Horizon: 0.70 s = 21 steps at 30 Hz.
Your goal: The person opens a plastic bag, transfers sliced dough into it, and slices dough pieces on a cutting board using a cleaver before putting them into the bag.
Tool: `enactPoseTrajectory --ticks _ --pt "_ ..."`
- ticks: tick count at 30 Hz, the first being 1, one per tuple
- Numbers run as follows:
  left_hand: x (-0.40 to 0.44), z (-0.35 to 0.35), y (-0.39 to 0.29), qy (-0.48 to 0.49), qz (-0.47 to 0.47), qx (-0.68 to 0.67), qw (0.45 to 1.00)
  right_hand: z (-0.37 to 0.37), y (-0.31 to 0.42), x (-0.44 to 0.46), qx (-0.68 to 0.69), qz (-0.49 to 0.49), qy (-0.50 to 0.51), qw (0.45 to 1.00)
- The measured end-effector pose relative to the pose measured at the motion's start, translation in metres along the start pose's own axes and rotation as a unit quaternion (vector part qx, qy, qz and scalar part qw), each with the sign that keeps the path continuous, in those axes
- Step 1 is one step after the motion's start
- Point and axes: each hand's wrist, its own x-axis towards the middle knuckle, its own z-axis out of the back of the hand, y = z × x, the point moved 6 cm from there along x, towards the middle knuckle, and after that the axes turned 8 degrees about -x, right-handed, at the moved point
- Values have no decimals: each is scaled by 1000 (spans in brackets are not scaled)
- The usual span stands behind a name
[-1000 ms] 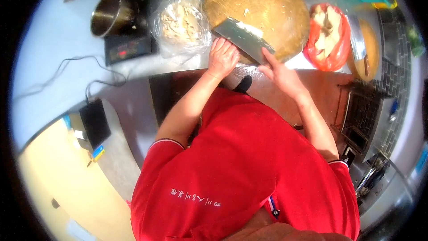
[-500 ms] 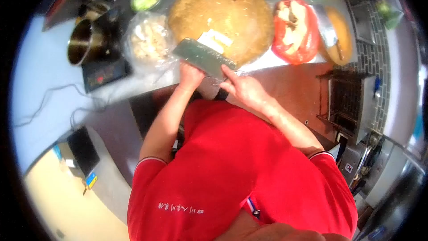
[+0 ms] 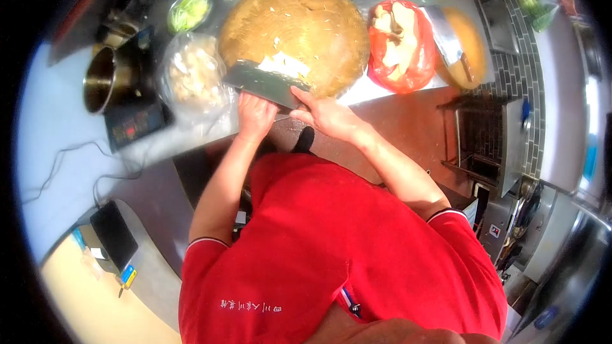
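Note:
My right hand [image 3: 328, 116] is closed round the handle end of a cleaver [image 3: 271, 86], a finger lying against the blade. The broad dark blade lies slanted over the near edge of a round wooden chopping board [image 3: 293, 19]. Just beyond the blade, white slices [image 3: 284, 65] lie on the board, with small scraps scattered farther back. My left hand [image 3: 256, 116] is closed below the blade at the near left edge of the board. The blade hides its fingertips and whatever they hold.
Left of the board stand a clear bag of pale pieces [image 3: 191, 70], a bowl of green shreds [image 3: 189, 11], a metal pot [image 3: 100, 81] and a scale [image 3: 134, 126]. To the right are a red bag with pale yellow pieces [image 3: 401, 41] and a second cleaver [image 3: 445, 33] on another board [image 3: 468, 35].
The whole view has shifted slightly. Both hands and the cleaver stay at the near edge of the board. The white slices now look more heaped beside the blade.

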Motion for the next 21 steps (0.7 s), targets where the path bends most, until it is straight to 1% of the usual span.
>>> enactPoseTrajectory --ticks 3,6,7,8,10,12,13,14,16,18,19,21 --pt "-4 0 1 0 2 20 1000 11 -15 -37 -3 -31 15 999" --pt "-14 -4 9 10 30 2 999 24 -29 -65 52 -39 15 998" --pt "-7 1 1 -22 29 -17 999 31 -30 -70 92 -91 12 992" --pt "-3 4 -3 -8 51 -10 999 39 -26 -72 132 -139 10 981" --pt "-6 4 0 -16 47 6 999 37 -30 -69 130 -128 -30 983" --pt "-9 1 0 0 49 22 999 33 -16 -62 92 -97 -49 990" --pt "-5 8 -4 -22 10 34 999 27 -4 -58 78 -78 -32 993" --pt "-4 11 -8 -11 14 48 999 22 9 -54 63 -61 -17 996" --pt "-7 8 -3 -19 38 27 999 9 24 -48 28 -47 7 998" --pt "-7 6 5 3 71 -61 996 -7 27 -43 -12 -48 27 998" --pt "-8 4 9 13 88 -104 991 -16 25 -45 -37 -18 -11 999" --pt "-9 3 12 -5 83 -113 990 -25 17 -54 -39 -20 -9 999"
